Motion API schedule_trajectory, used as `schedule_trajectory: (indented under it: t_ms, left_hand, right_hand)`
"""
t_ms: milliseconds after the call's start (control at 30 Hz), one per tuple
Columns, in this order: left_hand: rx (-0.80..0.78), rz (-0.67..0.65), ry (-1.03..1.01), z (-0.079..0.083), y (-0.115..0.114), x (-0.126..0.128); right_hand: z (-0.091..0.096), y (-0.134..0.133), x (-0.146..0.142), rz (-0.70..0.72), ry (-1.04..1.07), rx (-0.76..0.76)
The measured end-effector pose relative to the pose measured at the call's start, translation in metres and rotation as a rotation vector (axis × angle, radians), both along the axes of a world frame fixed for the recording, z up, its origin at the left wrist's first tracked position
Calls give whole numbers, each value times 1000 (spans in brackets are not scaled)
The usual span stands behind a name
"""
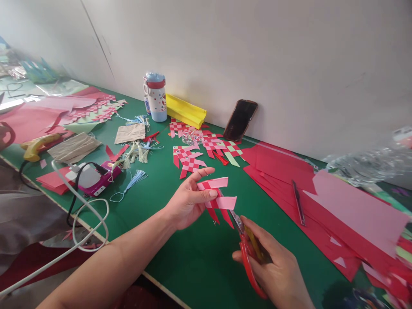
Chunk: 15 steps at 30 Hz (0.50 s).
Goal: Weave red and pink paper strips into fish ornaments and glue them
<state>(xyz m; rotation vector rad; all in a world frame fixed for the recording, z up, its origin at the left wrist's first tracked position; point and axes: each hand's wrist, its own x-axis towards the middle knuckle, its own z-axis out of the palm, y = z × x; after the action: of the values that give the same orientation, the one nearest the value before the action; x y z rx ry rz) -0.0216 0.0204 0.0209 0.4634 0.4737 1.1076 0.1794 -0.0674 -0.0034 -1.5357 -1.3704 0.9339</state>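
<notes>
My left hand pinches a small woven piece of pink and red paper strips between thumb and fingers, its strip ends sticking out to the right and down. In my right hand is a pair of scissors with red and yellowish handles. The blades point up and left and reach in among the strips; my view does not show whether they touch the paper. Finished-looking checkered paper fish lie on the green table just beyond my left hand.
Along the wall stand a patterned bottle, a yellow folded sheet and a leaning phone. Red sheets with a craft knife lie right. Left are tassels, a purple power strip, a glue gun and a white cable.
</notes>
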Motion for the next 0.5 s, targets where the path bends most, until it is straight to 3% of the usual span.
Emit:
schedule_trajectory:
  t_ms: [233, 500]
  left_hand:
    - [5, -7, 9, -1, 0, 0]
    - [20, 23, 18, -2, 3, -1]
  right_hand:
    - [1, 1, 2, -1, 46, -40]
    - [-5, 0, 7, 18, -62, -1]
